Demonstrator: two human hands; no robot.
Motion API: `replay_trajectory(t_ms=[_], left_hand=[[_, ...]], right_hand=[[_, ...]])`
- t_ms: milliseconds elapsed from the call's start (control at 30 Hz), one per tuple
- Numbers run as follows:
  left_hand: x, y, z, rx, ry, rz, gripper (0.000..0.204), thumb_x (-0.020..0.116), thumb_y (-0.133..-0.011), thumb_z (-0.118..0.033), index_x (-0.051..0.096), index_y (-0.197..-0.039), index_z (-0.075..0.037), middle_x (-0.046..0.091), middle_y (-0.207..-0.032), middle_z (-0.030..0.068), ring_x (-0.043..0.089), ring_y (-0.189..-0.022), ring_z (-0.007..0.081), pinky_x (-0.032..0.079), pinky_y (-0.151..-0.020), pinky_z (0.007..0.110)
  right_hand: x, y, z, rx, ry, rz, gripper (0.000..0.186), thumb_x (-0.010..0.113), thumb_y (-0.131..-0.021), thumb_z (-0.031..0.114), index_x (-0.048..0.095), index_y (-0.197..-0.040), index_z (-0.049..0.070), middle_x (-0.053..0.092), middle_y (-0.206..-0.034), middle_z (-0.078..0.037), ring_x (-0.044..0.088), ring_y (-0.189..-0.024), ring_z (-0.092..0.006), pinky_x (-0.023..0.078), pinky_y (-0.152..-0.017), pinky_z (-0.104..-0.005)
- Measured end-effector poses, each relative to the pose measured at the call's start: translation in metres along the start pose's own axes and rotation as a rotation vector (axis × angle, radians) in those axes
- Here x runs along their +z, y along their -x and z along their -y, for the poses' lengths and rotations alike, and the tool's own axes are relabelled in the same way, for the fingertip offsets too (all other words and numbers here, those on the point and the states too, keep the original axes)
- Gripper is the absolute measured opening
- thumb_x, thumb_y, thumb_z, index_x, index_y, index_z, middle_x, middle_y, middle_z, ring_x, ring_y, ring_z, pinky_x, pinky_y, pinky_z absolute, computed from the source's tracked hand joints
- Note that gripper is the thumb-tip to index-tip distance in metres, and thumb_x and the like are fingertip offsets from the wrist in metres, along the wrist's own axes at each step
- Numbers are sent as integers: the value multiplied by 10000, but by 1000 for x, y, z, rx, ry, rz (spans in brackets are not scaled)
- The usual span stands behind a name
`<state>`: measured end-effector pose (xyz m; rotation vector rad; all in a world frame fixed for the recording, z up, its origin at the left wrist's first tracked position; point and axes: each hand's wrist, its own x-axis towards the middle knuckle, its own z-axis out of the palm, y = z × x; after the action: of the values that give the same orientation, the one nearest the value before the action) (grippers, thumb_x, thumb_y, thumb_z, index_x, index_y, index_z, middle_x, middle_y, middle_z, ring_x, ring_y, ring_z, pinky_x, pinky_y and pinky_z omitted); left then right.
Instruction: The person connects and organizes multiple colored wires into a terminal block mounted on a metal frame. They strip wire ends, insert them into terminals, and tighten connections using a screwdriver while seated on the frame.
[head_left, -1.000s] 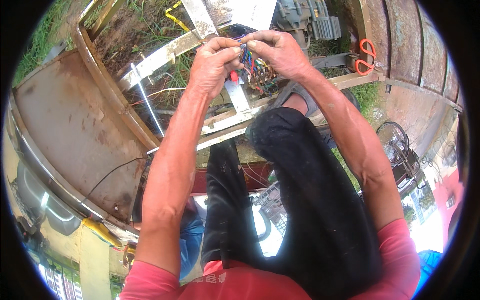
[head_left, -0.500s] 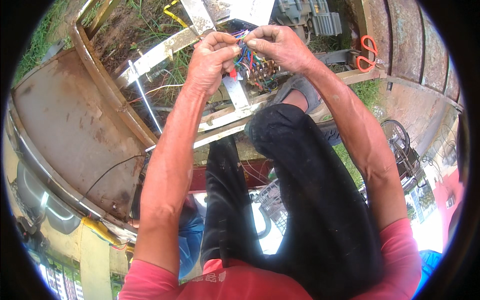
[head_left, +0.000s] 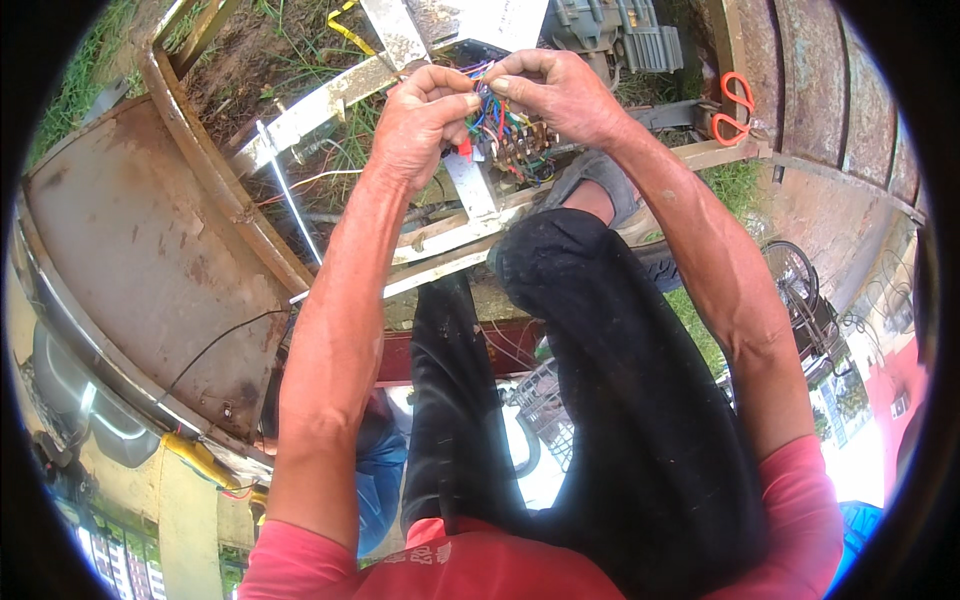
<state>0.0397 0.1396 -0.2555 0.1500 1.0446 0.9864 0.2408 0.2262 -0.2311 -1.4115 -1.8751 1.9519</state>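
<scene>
Up at the top middle, my left hand [head_left: 425, 122] is closed, thumb and forefinger pinched together on a thin wire. Close beside it, my right hand [head_left: 562, 97] is closed in a pinch on a thin wire too; the fingertips nearly meet, and the wire ends between them are too small to make out. Just below the fingers hangs a bundle of coloured wires [head_left: 493, 120], blue, green, red and white. A terminal block [head_left: 524, 146] with brassy contacts lies next to the bundle, among more wires. Something small and red [head_left: 464, 148] shows under my left hand.
Orange-handled scissors [head_left: 735, 108] rest on the metal frame at the right. A grey motor-like housing [head_left: 618, 45] sits beyond my right hand. A rusty metal panel [head_left: 150, 260] fills the left, with a thin metal rod [head_left: 288, 192] beside it. My shoe [head_left: 610, 185] stands near the frame.
Both hands keep their pinch and have shifted only slightly at the fingertips. The wires and the things around them look the same.
</scene>
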Motion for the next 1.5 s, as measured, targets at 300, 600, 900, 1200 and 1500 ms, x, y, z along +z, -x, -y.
replay_trajectory(t_ms=[300, 600, 900, 1200, 1500], left_hand=[[2, 0, 2, -31, 31, -4, 199, 704, -883, 20, 600, -1050, -5, 650, -833, 55, 545, -621, 102, 449, -557, 241], [2, -1, 6, -50, -3, -9, 129, 687, -905, -2, 614, -1001, -51, 556, -713, 6, 516, -593, 120, 513, -572, 339], [3, -3, 3, -58, -9, -8, 124, 703, -903, -14, 618, -987, -48, 563, -721, 11, 544, -611, 134, 515, -585, 341], [5, 0, -2, -78, 16, -4, 124, 691, -896, 4, 613, -983, -39, 569, -743, 29, 552, -621, 141, 527, -572, 339], [7, -4, -5, -108, 14, 11, 136, 704, -894, 5, 613, -995, -10, 618, -743, 55, 560, -574, 130, 494, -534, 272]], right_hand=[[1, -1, -2, -37, -14, 13, 332, 677, -980, 258, 724, -1158, -19, 756, -979, -108, 674, -878, -125, 541, -809, -317], [2, 0, 8, 45, 100, -14, 330, 697, -958, 253, 740, -1123, -29, 761, -917, -112, 687, -833, -130, 551, -774, -321], [-4, 3, 21, 94, 115, 31, 303, 691, -972, 220, 735, -1145, -25, 764, -961, -112, 692, -878, -138, 553, -809, -311], [-10, 1, 20, 45, 83, 75, 269, 702, -944, 162, 737, -1146, -12, 766, -1039, -158, 722, -938, -206, 552, -873, -354], [-8, -1, 2, 3, 30, 46, 284, 724, -910, 190, 746, -1120, 0, 762, -1015, -167, 721, -940, -209, 549, -874, -353]])
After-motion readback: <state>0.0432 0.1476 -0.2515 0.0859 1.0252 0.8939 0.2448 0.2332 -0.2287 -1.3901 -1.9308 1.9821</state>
